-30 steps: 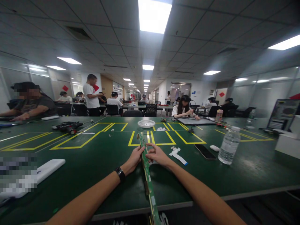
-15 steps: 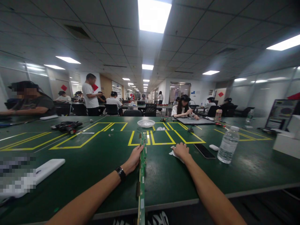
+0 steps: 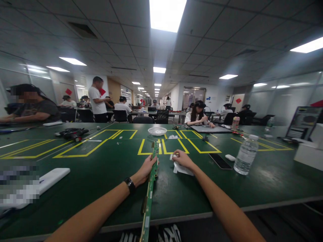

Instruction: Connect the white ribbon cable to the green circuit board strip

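A long narrow green circuit board (image 3: 149,193) lies lengthwise on the green table (image 3: 106,174), its near end past the front edge. My left hand (image 3: 147,169), with a black watch on the wrist, grips the board's left edge near the middle. Just right of the board, my right hand (image 3: 183,159) is pinched on a white ribbon strip (image 3: 182,169) and holds it slightly off the table.
A water bottle (image 3: 246,155), a black phone (image 3: 220,160) and a small white object (image 3: 230,157) lie to the right. A white dish (image 3: 157,130) stands further back, a white device (image 3: 51,176) at the left. Black tools (image 3: 72,133) and several seated people are beyond.
My right hand left the board, reached right to the white strip and has brought it back toward the board. The board's far end has swung slightly right. My left hand kept its grip.
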`<state>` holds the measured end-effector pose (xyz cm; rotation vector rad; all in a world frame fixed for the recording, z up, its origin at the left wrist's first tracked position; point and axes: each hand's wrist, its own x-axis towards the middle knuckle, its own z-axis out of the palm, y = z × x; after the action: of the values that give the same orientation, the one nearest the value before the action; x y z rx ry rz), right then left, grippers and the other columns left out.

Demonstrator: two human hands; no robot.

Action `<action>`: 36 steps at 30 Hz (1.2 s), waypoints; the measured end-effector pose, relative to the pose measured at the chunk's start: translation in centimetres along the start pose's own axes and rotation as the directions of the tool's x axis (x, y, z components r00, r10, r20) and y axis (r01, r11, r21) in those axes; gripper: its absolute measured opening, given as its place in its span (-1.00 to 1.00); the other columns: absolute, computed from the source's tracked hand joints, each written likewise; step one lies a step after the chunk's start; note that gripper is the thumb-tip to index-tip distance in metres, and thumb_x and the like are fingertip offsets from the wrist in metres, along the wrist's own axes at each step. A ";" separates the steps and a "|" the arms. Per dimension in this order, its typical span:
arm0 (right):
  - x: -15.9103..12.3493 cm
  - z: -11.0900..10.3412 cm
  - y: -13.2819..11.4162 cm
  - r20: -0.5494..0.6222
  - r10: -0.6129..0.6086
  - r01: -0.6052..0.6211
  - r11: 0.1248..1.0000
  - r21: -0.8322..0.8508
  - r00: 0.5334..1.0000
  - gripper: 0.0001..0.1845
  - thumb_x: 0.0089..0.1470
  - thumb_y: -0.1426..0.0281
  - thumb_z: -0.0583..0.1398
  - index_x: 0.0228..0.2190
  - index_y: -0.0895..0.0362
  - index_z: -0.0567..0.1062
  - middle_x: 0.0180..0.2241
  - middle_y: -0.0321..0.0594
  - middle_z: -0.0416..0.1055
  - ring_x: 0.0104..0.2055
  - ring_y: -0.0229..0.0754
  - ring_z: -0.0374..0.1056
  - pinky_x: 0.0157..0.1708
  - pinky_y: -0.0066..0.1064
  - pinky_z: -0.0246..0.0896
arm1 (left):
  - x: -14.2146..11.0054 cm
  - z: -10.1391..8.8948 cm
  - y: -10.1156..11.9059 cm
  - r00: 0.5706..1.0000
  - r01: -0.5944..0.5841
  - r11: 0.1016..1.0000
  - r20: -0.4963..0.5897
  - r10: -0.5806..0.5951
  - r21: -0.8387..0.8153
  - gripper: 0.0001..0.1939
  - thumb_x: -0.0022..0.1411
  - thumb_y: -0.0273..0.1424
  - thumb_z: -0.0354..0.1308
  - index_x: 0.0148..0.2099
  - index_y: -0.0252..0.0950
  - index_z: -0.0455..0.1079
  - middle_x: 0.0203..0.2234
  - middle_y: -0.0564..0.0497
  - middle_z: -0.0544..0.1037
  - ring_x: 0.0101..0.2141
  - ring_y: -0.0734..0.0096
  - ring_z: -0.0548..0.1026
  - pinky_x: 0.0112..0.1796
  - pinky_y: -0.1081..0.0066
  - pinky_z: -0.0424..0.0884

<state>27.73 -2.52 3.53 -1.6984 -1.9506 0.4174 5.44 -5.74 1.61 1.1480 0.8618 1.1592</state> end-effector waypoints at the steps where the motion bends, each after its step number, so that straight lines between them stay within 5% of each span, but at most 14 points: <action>1: -0.2 0.6 -0.9 0.061 -0.067 0.055 0.984 0.169 0.996 -0.76 0.04 0.38 0.19 -0.19 0.17 0.42 -0.40 -0.25 0.48 -0.43 -0.30 0.33 -0.45 -0.54 0.11 | -0.2 0.2 0.1 1.000 0.004 1.000 0.007 -0.004 0.001 -0.76 0.20 -0.22 0.16 -0.19 -0.26 0.27 -0.54 0.14 0.43 -0.69 0.60 0.37 -0.70 0.60 0.29; 5: -0.7 2.9 -3.5 0.186 -0.219 0.048 0.760 0.649 0.958 -0.73 -0.02 0.30 0.26 -0.30 0.21 0.43 -0.54 -0.32 0.44 -0.59 -0.38 0.23 -0.57 -0.58 0.02 | -0.9 0.6 0.8 1.000 0.016 1.000 0.017 -0.015 -0.002 -0.75 0.25 -0.23 0.11 -0.11 -0.27 0.30 -0.63 0.16 0.42 -0.73 0.59 0.34 -0.66 0.57 0.32; 11: -1.0 2.9 -3.9 0.198 -0.148 -0.073 0.594 0.801 0.969 -0.65 -0.16 0.25 0.35 -0.35 0.22 0.47 -0.47 -0.24 0.51 -0.47 -0.32 0.36 -0.44 -0.53 0.20 | -0.9 0.6 1.6 1.000 0.001 1.000 -0.017 -0.001 -0.016 -0.78 0.27 -0.31 0.10 -0.07 -0.29 0.32 -0.66 0.17 0.42 -0.71 0.59 0.35 -0.59 0.59 0.36; 36: -1.6 3.2 -4.4 0.199 -0.186 -0.023 0.671 0.741 0.962 -0.77 -0.11 0.33 0.32 -0.40 0.23 0.51 -0.50 -0.24 0.50 -0.49 -0.33 0.36 -0.49 -0.56 0.18 | -1.0 0.5 1.5 0.998 -0.068 0.996 0.017 0.067 0.054 -0.78 0.23 -0.37 0.15 -0.07 -0.31 0.33 -0.38 -0.01 0.56 -0.47 0.45 0.53 -0.45 0.52 0.46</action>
<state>22.47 -4.52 3.03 -1.0386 -1.6463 1.2629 5.40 -6.82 3.11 1.2369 0.8535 1.1868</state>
